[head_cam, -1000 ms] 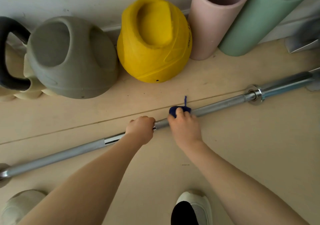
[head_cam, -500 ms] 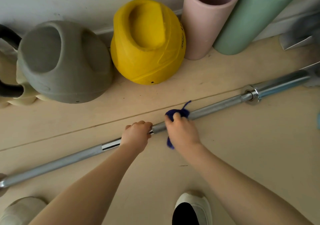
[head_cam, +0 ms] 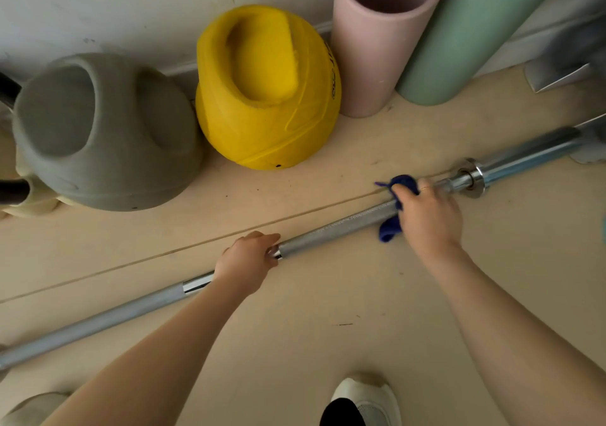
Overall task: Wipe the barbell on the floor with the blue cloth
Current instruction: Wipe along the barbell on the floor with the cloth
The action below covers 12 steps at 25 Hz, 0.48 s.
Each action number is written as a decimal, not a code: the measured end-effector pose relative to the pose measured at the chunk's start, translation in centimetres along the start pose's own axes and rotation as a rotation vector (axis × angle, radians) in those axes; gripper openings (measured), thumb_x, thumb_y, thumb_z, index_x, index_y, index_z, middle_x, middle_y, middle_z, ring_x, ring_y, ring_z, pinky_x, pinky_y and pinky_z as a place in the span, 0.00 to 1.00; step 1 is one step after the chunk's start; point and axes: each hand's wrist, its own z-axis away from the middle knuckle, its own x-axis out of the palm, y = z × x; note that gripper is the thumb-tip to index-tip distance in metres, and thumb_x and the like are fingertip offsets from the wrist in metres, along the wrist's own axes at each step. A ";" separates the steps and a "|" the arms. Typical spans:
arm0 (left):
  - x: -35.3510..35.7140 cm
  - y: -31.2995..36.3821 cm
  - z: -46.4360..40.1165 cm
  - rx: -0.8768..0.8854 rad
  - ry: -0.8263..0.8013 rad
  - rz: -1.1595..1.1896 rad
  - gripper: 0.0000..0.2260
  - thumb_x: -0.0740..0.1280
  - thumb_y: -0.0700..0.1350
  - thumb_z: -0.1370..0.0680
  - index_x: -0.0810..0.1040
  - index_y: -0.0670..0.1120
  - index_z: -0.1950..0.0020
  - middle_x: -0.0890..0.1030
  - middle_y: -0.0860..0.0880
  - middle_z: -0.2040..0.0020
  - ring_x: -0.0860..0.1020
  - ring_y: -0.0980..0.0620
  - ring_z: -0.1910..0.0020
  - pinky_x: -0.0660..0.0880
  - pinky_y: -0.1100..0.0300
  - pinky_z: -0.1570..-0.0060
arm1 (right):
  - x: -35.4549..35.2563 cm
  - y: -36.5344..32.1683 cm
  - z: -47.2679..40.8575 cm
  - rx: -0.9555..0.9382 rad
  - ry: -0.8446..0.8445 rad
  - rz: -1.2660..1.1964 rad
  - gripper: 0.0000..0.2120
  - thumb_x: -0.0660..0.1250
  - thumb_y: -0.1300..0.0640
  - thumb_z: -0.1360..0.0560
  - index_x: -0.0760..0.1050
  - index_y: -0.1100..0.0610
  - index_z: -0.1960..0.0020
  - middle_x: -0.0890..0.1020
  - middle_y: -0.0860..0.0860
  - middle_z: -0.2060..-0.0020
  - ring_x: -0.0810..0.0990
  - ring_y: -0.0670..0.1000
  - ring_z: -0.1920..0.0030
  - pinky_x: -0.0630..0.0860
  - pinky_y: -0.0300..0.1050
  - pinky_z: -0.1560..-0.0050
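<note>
Barbell point(head_cam: 331, 228), cloth point(head_cam: 392, 225): one each.

The barbell point(head_cam: 331, 228) is bright metal, finely knurled and matt along its middle, glossy at the smooth collar to the right. The blue cloth point(head_cam: 390, 228) looks soft and matt. The floor point(head_cam: 328, 310) is pale, smooth wood with faint scuffs.

Setting: home gym or exercise corner. Evidence: steel barbell point(head_cam: 344, 225) lying on pale wood floor point(head_cam: 360, 294); grey kettlebell point(head_cam: 105, 137) and yellow kettlebell point(head_cam: 265, 91) against white wall point(head_cam: 114, 5); pink foam roller point(head_cam: 377, 38) and green foam roller point(head_cam: 465, 38) standing beside them.
</note>
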 end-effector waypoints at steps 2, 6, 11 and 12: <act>-0.1 -0.3 -0.1 -0.024 0.016 0.016 0.20 0.65 0.47 0.23 0.69 0.53 0.32 0.75 0.50 0.39 0.74 0.47 0.40 0.73 0.53 0.43 | 0.3 -0.2 -0.2 0.180 0.042 -0.060 0.15 0.62 0.62 0.27 0.75 0.56 0.41 0.75 0.63 0.49 0.75 0.64 0.54 0.70 0.53 0.58; -0.5 -0.2 -0.8 -0.103 0.034 0.174 0.18 0.67 0.45 0.24 0.72 0.48 0.34 0.77 0.47 0.39 0.75 0.46 0.42 0.72 0.56 0.44 | 0.5 0.1 1.7 -0.199 -0.042 -0.037 0.24 0.70 0.61 0.32 0.74 0.55 0.37 0.77 0.62 0.50 0.77 0.63 0.62 0.73 0.52 0.62; 0.1 1.4 -1.1 -0.137 0.132 0.131 0.18 0.61 0.37 0.24 0.74 0.50 0.35 0.75 0.46 0.38 0.73 0.43 0.41 0.71 0.54 0.45 | 0.4 3.0 -1.6 0.207 0.028 -0.070 0.22 0.64 0.60 0.27 0.69 0.52 0.33 0.72 0.63 0.42 0.75 0.65 0.52 0.74 0.57 0.54; 0.5 2.0 -0.7 -0.106 0.188 0.039 0.21 0.60 0.35 0.25 0.73 0.50 0.34 0.74 0.46 0.38 0.71 0.43 0.40 0.70 0.51 0.43 | 0.7 1.6 -1.5 0.196 0.029 -0.078 0.21 0.63 0.61 0.26 0.69 0.52 0.33 0.72 0.62 0.41 0.75 0.65 0.51 0.74 0.57 0.53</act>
